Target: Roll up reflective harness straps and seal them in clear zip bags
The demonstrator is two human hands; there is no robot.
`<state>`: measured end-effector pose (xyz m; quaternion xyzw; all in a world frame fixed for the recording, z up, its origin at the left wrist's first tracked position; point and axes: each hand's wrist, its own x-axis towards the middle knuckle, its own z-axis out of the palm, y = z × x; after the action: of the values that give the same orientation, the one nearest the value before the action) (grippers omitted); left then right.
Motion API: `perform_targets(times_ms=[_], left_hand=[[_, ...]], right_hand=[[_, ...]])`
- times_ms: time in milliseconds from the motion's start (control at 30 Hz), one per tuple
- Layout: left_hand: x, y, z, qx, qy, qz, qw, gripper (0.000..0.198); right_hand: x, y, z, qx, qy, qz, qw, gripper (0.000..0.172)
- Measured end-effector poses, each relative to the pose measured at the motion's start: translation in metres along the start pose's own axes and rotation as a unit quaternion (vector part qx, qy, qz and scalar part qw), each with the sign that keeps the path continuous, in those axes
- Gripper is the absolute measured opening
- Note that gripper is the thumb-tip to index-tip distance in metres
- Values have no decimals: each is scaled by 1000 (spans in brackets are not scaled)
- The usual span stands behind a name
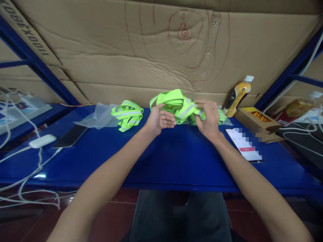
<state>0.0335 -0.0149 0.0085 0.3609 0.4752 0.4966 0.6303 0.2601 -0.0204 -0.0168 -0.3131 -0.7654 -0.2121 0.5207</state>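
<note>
A neon-green reflective strap vest [176, 102] with grey bands is bunched up above the blue table [161, 161]. My left hand [158, 119] grips its left side with fingers curled. My right hand [208, 117] pinches its right side, fingers closed on the fabric. A second folded green vest [128, 115] lies on the table to the left, beside a clear plastic bag [97, 116].
A dark phone [70, 136] and a white charger [42, 141] with cables lie at the left. A lit phone [243, 144], a cardboard box [257, 119] and an orange drink bottle [238, 94] stand at the right. Cardboard sheets back the table.
</note>
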Motion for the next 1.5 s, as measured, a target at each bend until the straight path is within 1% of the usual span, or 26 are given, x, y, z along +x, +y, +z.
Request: perform_targets(times_ms=[33,67,100,133,167,200,233,267,300,333,433,467,533,633,700,767,833,900,1000,1067,1167,1200,1233,1300,1400,1500], left_hand=[[-1,1,-1,17,4,22,1000,42],[-4,0,-1,39,27,83,995,41],[-7,0,-1,68,62,181,979,38],[-11,-1,0,108,96,301,943,34],[-14,-1,0,161,116,420,885,31],[-18,-1,1,219,114,519,819,27],[-20,-1,1,274,87,584,759,27],[-21,0,1,318,46,612,722,33],[-21,0,1,346,3,608,714,40],[-20,0,0,353,-36,582,732,47],[-11,1,-1,260,-132,434,852,57],[-8,2,-3,210,-155,390,883,57],[-3,5,-7,123,-162,359,911,53],[2,14,-16,94,-113,409,901,39],[3,16,-20,114,-111,431,888,30],[2,14,-19,137,-112,450,875,20],[0,9,-15,155,-97,473,862,7],[-3,4,-10,157,-78,492,853,4],[-8,3,-6,134,-87,501,851,13],[-11,8,-7,117,-117,475,864,17],[-17,18,-10,83,-163,385,904,28],[-19,21,-12,90,-169,369,909,33],[-21,22,-12,121,-172,371,905,38],[-25,23,-12,234,-157,414,865,38],[-27,21,-11,382,-104,488,778,27],[-25,17,-11,459,-103,554,687,39]], right_hand=[[0,3,-1,-13,19,-5,1000,22],[1,5,-3,-25,32,-9,999,23],[1,6,-4,-32,38,-12,999,24],[2,6,-4,-31,40,-16,999,26],[2,4,-4,-23,40,-20,999,29],[2,2,-3,-8,39,-28,999,32],[2,-1,-2,8,41,-36,998,36],[2,-3,-1,23,44,-44,998,40],[2,-6,0,35,50,-51,997,44],[2,-9,1,43,53,-55,996,46],[2,-14,0,67,29,-52,996,49],[3,-15,-1,76,12,-47,996,48],[5,-17,-3,99,-24,-28,994,48],[9,-18,-3,155,-35,51,986,66],[10,-18,-1,195,-46,123,972,76],[9,-17,2,226,-104,162,955,66],[7,-16,5,245,-178,170,938,43],[4,-17,9,266,-205,189,923,36],[4,-15,14,318,-178,248,898,44],[8,-13,13,341,-147,259,892,46],[16,-12,4,295,-78,217,927,40],[19,-13,0,262,-64,195,943,35],[21,-15,-3,229,-59,172,956,30],[23,-19,-7,198,-69,142,967,23],[23,-20,-5,246,-62,168,953,25],[20,-16,0,284,-43,220,932,34]])
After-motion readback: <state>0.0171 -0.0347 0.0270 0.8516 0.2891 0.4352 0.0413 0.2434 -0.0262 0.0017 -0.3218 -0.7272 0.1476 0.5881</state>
